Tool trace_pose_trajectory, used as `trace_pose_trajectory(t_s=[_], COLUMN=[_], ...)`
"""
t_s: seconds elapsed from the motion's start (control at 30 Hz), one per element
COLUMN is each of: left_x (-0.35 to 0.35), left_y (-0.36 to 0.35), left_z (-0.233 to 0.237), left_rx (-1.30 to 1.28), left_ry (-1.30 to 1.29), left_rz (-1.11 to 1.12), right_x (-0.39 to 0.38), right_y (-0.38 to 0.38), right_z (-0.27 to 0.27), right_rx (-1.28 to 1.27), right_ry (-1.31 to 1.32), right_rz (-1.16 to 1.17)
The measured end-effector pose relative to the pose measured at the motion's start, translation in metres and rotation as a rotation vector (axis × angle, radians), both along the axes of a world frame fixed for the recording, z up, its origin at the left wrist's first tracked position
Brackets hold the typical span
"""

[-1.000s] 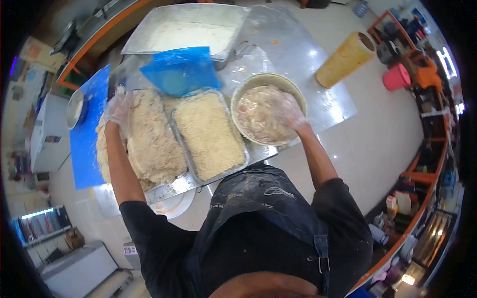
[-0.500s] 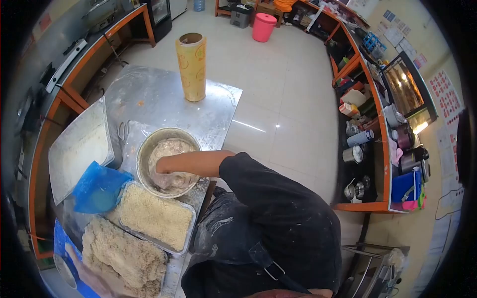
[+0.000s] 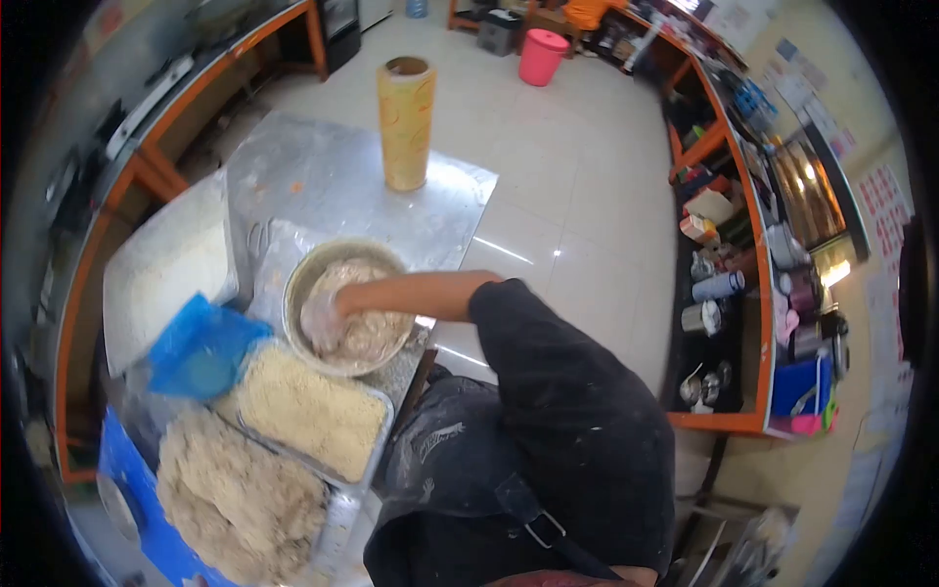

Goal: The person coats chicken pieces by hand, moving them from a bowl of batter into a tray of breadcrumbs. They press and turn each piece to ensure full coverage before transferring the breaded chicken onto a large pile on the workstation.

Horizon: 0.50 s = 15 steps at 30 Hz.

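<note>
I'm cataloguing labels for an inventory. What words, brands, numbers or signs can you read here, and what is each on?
None can be read with certainty.
Dark apron: pale print, too blurred.
Yellow roll: orange-red markings, no legible word.
Wall sheet with red marks: too small and blurred.
Orange-and-white box: any lettering is too small.

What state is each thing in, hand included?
Mixing bowl: uncovered, wet mixture inside
Right hand: gloved, inside the bowl
Crumb tray: uncovered, filled
Deep pan: uncovered, white powder inside
Blue plastic bag: crumpled
Yellow roll: upright
Pink bin: upright
</note>
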State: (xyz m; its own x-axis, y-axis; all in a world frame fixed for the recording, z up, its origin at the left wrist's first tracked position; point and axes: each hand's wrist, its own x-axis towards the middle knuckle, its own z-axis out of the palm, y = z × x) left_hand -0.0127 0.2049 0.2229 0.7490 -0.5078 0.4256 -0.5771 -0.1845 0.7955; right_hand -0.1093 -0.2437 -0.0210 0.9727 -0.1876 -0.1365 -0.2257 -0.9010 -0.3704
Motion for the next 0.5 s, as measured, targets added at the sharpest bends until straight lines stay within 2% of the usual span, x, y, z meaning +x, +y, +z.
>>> trace_pose_trajectory(t_s=[0.2, 0.3, 0.4, 0.5], left_x=[-0.029, -0.046, -0.058, -0.064], left_y=[0.098, 0.1, 0.094, 0.103], left_z=[0.001, -0.002, -0.006, -0.031], left_rx=[-0.054, -0.087, -0.008, -0.06], left_ry=[0.067, 0.076, 0.11, 0.181], left_rz=[0.095, 0.125, 0.234, 0.254], right_x=[-0.055, -0.058, -0.062, -0.064], right_y=[-0.027, -0.034, -0.038, -0.044], right_z=[0.033, 0.047, 0.061, 0.073], right_rx=[0.089, 0.096, 0.102, 0.102], right_ry=[0.03, 0.051, 0.053, 0.047], right_rz=[0.025, 0.022, 0.01, -0.007])
